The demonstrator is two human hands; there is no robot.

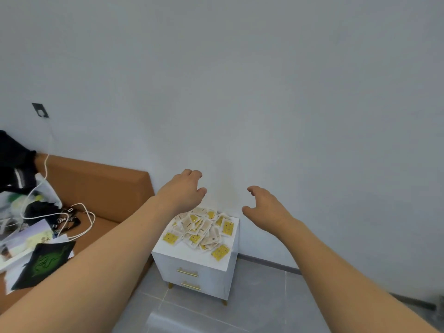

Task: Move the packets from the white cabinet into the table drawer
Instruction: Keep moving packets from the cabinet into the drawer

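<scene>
Above packets (201, 230) on white cabinet (192, 260) — left hand (183, 192), right hand (265, 207) outstretched, fingers loosely curled, holding nothing.

A small white cabinet (192, 263) with two front drawers, gold bar handles and short gold legs stands on a floor of pale grey tiles (259, 296), close against a plain light wall. On its flat white top lies a loose, overlapping heap of small flat packets (200, 230), some showing yellow faces, others beige or white; one yellow packet sits at the front right edge. To the left, beside the cabinet, an orange-brown cushioned bench (101, 188) carries dark clothing, a looping white cord (72, 219), printed papers and a black bag with a green emblem (45, 263).
</scene>
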